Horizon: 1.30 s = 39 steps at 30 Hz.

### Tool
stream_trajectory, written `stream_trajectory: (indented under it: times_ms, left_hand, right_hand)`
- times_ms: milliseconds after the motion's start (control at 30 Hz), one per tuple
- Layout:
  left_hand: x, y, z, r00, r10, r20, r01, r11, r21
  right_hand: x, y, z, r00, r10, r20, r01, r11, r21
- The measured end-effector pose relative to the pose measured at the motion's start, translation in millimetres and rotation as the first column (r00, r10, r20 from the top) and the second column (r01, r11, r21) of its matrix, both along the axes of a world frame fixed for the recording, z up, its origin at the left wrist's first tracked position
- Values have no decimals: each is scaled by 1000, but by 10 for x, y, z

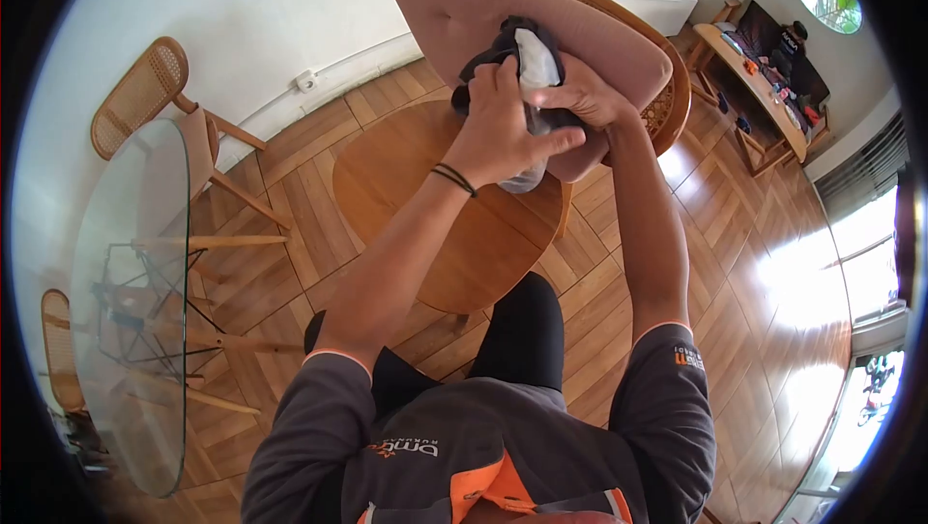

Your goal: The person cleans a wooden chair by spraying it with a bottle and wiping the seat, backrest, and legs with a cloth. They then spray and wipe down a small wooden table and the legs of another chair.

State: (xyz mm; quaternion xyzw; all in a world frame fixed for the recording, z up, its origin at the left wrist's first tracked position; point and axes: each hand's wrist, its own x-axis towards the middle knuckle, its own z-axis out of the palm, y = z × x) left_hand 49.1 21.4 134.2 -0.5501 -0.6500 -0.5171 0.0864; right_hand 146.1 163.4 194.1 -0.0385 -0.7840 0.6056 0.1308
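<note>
Both hands meet over a bundle of black and white cloth [538,62] in front of a pink cushion [454,16]. My left hand [498,128] has its fingers bent over the dark part of the bundle, with the thumb stretched to the right. My right hand [583,94] reaches round the right side of the bundle, thumb across the white part; its other fingers are mostly hidden. A clear, plastic-looking item [525,179] shows below the hands, over the round wooden table [396,205]. The cushion rests against a cane-backed seat [681,103].
On the left stand a glass-topped table [135,311] and a cane-backed chair [145,99]. A white cabinet [638,2] with baskets is at the back. A wooden bench [754,89] with items, and a person in dark clothing [788,45], are at the far right.
</note>
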Motion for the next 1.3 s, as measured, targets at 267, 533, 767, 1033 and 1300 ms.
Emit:
stream_trajectory:
  times_ms: [267, 533, 767, 1033, 1300]
  left_hand:
    - [22, -26, 31, 913, 8, 409, -47, 995, 86]
    - [46, -1057, -134, 768, -117, 630, -81, 958, 276]
    - [399, -2266, -574, 530, -50, 846, -29, 997, 77]
    - [545, -2808, -1056, 696, 393, 602, -139, 895, -423]
    - [540, -2830, -1198, 782, 564, 266, -395, 778, -489]
  right_hand:
    - [-46, 324, -96, 984, 72, 161, -66, 997, -42]
    - [-175, 282, 77, 926, -343, -160, 321, 935, -148]
    - [-305, 255, 362, 836, -467, -288, 479, 877, -30]
    - [-523, 373, 600, 717, -638, -279, 693, 693, 199]
    - [-561, 455, 530, 718, -606, -344, 677, 723, 140]
